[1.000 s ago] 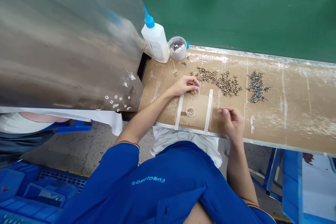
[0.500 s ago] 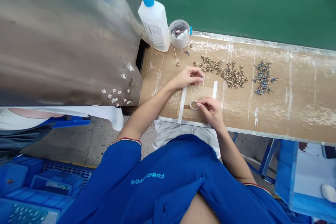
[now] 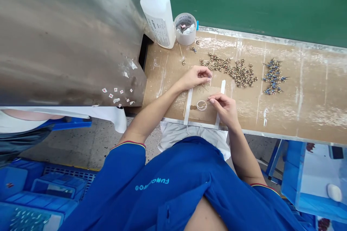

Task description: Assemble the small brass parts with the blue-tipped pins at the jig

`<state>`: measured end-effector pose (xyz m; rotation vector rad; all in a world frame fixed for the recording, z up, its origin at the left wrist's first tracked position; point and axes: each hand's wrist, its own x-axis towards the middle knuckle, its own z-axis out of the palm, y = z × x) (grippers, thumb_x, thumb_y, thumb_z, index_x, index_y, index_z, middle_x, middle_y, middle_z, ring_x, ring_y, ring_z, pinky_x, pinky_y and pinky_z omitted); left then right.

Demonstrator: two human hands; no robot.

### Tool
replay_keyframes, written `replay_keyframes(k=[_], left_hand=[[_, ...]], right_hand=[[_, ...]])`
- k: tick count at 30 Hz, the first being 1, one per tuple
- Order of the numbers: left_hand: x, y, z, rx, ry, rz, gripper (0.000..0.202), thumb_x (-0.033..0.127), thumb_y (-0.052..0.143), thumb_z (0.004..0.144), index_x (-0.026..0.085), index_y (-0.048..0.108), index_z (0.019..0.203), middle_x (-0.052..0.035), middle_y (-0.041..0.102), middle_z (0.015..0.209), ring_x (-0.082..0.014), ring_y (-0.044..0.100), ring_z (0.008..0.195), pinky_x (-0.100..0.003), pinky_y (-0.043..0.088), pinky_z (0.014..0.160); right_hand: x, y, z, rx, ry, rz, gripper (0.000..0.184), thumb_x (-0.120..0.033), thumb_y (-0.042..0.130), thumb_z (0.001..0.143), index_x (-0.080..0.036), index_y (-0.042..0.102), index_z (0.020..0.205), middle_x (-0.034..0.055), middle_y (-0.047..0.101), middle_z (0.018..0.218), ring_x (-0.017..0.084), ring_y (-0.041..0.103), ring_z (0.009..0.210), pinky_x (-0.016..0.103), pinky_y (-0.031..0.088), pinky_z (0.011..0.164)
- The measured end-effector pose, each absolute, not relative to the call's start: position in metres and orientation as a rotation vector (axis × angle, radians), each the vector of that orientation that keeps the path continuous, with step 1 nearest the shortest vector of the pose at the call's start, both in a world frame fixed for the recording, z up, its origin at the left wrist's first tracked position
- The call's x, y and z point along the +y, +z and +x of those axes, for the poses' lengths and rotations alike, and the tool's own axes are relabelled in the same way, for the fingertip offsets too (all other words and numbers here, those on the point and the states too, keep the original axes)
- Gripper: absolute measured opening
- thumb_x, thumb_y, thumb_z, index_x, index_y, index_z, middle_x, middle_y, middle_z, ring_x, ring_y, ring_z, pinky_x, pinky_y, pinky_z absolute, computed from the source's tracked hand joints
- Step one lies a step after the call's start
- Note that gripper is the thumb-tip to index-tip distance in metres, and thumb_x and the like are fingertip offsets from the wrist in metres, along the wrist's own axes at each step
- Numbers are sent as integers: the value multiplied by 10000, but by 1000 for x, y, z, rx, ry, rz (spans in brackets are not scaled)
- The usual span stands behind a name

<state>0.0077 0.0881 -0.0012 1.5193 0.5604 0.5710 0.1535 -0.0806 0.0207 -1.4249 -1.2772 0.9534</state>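
My left hand [image 3: 196,78] rests on the cardboard top with its fingertips pinched on a tiny part, too small to make out. My right hand [image 3: 225,109] pinches a thin pin [image 3: 205,101], whose tip reaches into a small round clear dish [image 3: 202,105]. That dish sits on a cardboard pad [image 3: 202,113] held down by white tape strips [image 3: 188,106]. Beyond my hands lies a loose scatter of small brass parts [image 3: 233,70]. Further right lies a group of blue-and-metal parts [image 3: 273,77]. A white glue bottle with a blue nozzle [image 3: 158,16] and a round plastic tub of scraps [image 3: 185,29] stand at the back.
The cardboard-covered bench [image 3: 303,108] has a metal front edge, with a green wall [image 3: 257,0] behind it. A large steel panel [image 3: 67,39] with paper scraps stands at the left. Blue crates [image 3: 46,187] sit on the floor below left; a blue bin [image 3: 311,187] is at right.
My right hand has moved from the bench right of the pad to the dish, bringing the pin to it. My left hand has shifted slightly, and the view has tilted.
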Motion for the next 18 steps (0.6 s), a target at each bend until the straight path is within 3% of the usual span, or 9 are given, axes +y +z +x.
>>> replay_keyframes(k=[4,7,12,18], left_hand=[[85,-1,9,592,580,1541,92,146,737,788,120,676,851,-8,660,765,-101,578,697,-249,487,714],[82,0,11,649,554,1592,45,134,713,795,122,682,825,-3,661,737,-102,577,680,-249,490,713],[79,1,13,745,541,1712,29,116,701,801,117,719,824,-11,693,734,-103,588,670,-239,493,713],[77,1,13,728,493,1793,62,109,706,806,109,755,844,-25,721,763,-102,601,674,-231,489,718]], right_hand=[[-68,21,161,-1152,951,-1414,424,-649,742,881,-226,743,853,28,744,776,174,677,713,324,557,690],[-45,18,167,-1099,768,-1379,446,-679,691,909,-234,695,868,13,704,767,152,638,674,311,546,664],[-20,-4,169,-1027,522,-1429,450,-690,554,990,-247,625,964,15,659,846,144,640,730,307,562,723],[-20,-23,163,-999,438,-1444,405,-645,523,1025,-253,627,1027,19,637,887,154,649,782,308,564,763]])
